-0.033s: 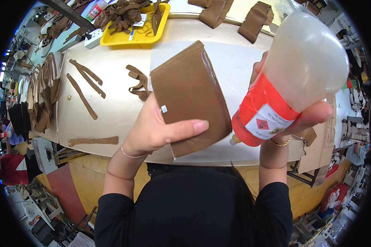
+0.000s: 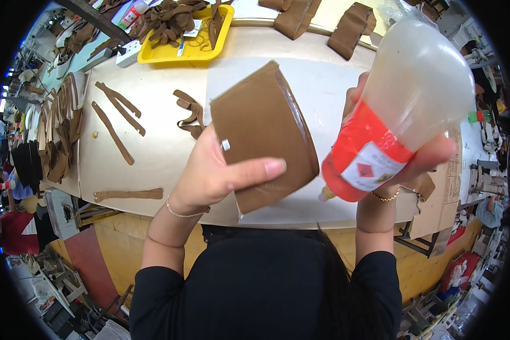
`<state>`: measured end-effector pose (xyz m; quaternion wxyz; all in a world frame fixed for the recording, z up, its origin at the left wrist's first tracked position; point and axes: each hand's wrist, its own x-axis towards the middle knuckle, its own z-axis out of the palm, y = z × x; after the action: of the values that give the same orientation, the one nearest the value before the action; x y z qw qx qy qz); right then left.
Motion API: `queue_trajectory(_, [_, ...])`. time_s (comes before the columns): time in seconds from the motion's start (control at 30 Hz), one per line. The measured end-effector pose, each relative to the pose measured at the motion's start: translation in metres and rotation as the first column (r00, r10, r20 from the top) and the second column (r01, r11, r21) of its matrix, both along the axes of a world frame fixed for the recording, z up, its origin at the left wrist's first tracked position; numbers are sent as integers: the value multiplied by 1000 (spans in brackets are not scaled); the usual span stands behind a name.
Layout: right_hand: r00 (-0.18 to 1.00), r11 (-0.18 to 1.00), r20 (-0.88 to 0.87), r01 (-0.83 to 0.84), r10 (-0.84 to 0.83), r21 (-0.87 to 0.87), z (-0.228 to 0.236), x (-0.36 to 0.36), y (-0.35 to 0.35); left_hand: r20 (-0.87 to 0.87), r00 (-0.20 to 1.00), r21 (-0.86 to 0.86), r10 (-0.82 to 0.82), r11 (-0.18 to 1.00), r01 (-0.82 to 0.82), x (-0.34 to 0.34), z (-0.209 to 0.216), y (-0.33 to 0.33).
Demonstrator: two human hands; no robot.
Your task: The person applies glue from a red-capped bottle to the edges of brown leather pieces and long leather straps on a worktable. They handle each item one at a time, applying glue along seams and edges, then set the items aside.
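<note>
A brown fabric panel (image 2: 260, 136) with a small white sticker is gripped by my left hand (image 2: 215, 170), thumb across its face and the other fingers hidden behind. A glossy wet strip runs along the panel's right edge. In my right hand (image 2: 430, 161) is a large clear squeeze bottle (image 2: 419, 73) with a red band and a pale label, tilted so its nozzle points down and left. The nozzle stands apart from the panel, to the right of its lower corner. Loose brown strips (image 2: 192, 116) lie on the table just left of the panel.
A yellow tray (image 2: 181, 59) piled with brown strips stands at the back left, beside a white power strip (image 2: 128, 54). More brown strips (image 2: 127, 194) lie on the left of the table (image 2: 153, 79). Stacked brown pieces (image 2: 62, 136) hang at its left edge; folded panels (image 2: 351, 31) lie behind.
The bottle has shifted slightly, its nozzle moving a little right and down from the panel. The panel has turned slightly, its top corner lower. Both hands keep their hold.
</note>
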<state>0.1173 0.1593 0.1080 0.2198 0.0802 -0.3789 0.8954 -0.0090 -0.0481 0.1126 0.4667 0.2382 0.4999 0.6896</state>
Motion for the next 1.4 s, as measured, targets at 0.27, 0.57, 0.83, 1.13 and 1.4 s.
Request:
queue_trajectory(0.27, [996, 990, -1, -93, 93, -111, 2, -5, 31, 211, 977, 94, 37, 994, -57, -30, -63, 13])
queue_trajectory(0.57, [607, 602, 99, 731, -789, 320, -6, -36, 17, 255, 958, -117, -134, 979, 168, -28, -36, 6])
queue_trajectory(0.83, [724, 566, -69, 591, -686, 575, 10, -56, 13, 134, 961, -123, -242, 958, 258, -19, 10, -5])
queue_trajectory(1.13, [751, 655, -1, 577, -660, 487, -5, -59, 17, 26, 974, -129, -225, 965, 227, -13, 14, -12])
queue_trajectory(1.4, [729, 653, 37, 587, -683, 479, -7, -50, 7, 5, 989, -181, -151, 972, 150, -10, 19, -10])
